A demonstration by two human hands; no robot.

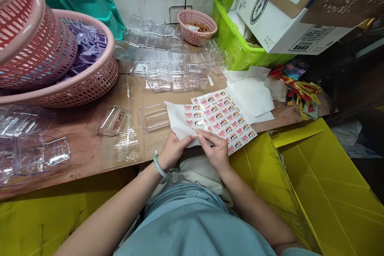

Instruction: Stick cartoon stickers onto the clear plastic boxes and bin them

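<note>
While the worktop (87,156) runs out of view leftward, the large sticker sheet (229,122) is partly hidden by the right hand (217,152); the smaller sticker sheet (181,122) has its near edge pinched in the fingers of that hand and the left hand (173,150), exact contact unclear.

Just beyond the left hand (175,147) and right hand (216,152), red print (189,115) on the sticker sheet (181,120) is illegibly small, while pink baskets (39,46) far leftward are cut off.

Pink baskets (99,77), one holding purple pieces (91,42), stood at left before stacked teal bins (82,2), while a lime-green crate (240,53) sat at right below a tilted white-and-brown carton (273,22).
</note>
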